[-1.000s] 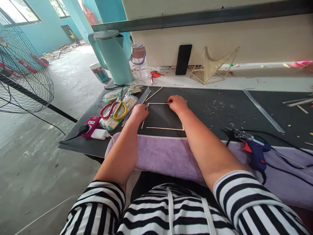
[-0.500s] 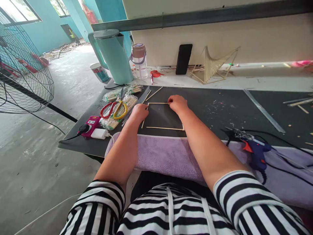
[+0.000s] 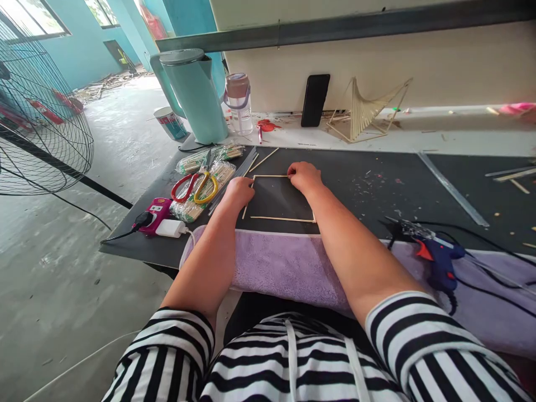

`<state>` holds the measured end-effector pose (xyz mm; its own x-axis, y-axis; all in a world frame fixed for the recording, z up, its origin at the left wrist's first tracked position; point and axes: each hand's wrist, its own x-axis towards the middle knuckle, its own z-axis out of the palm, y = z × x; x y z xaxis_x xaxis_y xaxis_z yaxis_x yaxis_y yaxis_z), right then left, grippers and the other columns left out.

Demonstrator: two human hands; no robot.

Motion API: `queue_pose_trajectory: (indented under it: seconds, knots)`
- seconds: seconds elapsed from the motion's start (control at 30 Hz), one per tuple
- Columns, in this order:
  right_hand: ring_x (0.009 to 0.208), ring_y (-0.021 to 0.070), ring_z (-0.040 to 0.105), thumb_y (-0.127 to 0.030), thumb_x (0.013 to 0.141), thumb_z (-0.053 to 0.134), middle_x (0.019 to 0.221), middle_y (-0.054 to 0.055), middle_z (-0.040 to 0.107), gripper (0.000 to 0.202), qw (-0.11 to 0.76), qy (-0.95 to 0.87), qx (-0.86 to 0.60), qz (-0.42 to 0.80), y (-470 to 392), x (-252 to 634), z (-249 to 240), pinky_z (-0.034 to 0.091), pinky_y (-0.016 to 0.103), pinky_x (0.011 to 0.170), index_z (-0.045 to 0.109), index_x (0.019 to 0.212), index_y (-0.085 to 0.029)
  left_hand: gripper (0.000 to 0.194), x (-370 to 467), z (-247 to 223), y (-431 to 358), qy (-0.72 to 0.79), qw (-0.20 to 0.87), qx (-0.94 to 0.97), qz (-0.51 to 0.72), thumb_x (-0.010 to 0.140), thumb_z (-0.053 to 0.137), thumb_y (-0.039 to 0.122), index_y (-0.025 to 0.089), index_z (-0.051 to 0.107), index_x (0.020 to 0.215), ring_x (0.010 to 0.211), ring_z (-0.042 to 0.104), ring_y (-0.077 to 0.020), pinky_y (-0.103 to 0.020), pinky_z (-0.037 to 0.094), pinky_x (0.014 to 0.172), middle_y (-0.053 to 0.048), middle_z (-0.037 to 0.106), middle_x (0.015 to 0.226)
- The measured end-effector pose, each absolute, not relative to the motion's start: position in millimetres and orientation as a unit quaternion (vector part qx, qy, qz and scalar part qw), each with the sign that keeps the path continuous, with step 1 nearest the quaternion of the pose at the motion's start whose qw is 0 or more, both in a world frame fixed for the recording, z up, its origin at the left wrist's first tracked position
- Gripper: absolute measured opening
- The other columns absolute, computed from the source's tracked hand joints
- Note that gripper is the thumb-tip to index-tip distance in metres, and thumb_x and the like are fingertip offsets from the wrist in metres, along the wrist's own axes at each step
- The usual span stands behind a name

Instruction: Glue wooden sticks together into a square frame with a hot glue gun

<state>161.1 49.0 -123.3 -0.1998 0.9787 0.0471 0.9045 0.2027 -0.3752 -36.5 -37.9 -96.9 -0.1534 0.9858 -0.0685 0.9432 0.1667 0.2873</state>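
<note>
The four-sided outline of thin, pale wooden sticks (image 3: 271, 176) lies flat on the black surface (image 3: 347, 192), just beyond the purple cloth towel (image 3: 285, 262) and between the person's two hands, and it looks mostly laid out. The back and left sticks meet at the back-left corner; the front and right sticks meet at the front-right one, where a small pale spot shows. Left undone, by the look of it, is the front-left corner, where a narrow gap separates the two stick ends; the back-right corner is hidden, so its joint cannot be judged. The right hand (image 3: 305, 177) has its grip pinched on the back stick near its right end. The left hand (image 3: 239, 192) touches the left stick near the back corner, but its fingertips are hidden, so I cannot tell whether its grip pinches or merely presses. The sticks look slender, straight and plain, with the right one largely covered by the forearm.
</note>
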Motion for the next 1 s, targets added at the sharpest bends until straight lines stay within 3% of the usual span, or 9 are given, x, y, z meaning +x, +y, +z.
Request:
queue_pose_trajectory:
  seconds: [0.73, 1.0]
  knots:
    - [0.112, 0.0291, 0.059, -0.019, 0.084, 0.060, 0.114, 0.005, 0.071, 0.019, 0.153, -0.764, -0.612, 0.135, 51.0, 161.7, -127.4, 0.048, 0.049, 0.093, 0.075, 0.095, -0.026, 0.052, -38.8, -101.2, -35.0, 0.756, 0.133, 0.635, 0.092, 0.080, 0.056, 0.014, 0.021, 0.072, 0.129, 0.091, 0.071, -0.0191, -0.024, 0.053, 0.089, -0.004, 0.078, 0.089]
    - [0.111, 0.0295, 0.060, -0.020, 0.084, 0.060, 0.115, 0.006, 0.072, 0.020, 0.153, -0.763, -0.613, 0.135, 51.3, 161.3, -127.6, 0.048, 0.049, 0.092, 0.075, 0.095, -0.026, 0.051, -37.9, -99.3, -36.0, 0.758, 0.135, 0.633, 0.086, 0.082, 0.054, 0.013, 0.021, 0.071, 0.130, 0.093, 0.071, -0.0179, -0.024, 0.052, 0.091, -0.005, 0.078, 0.100]
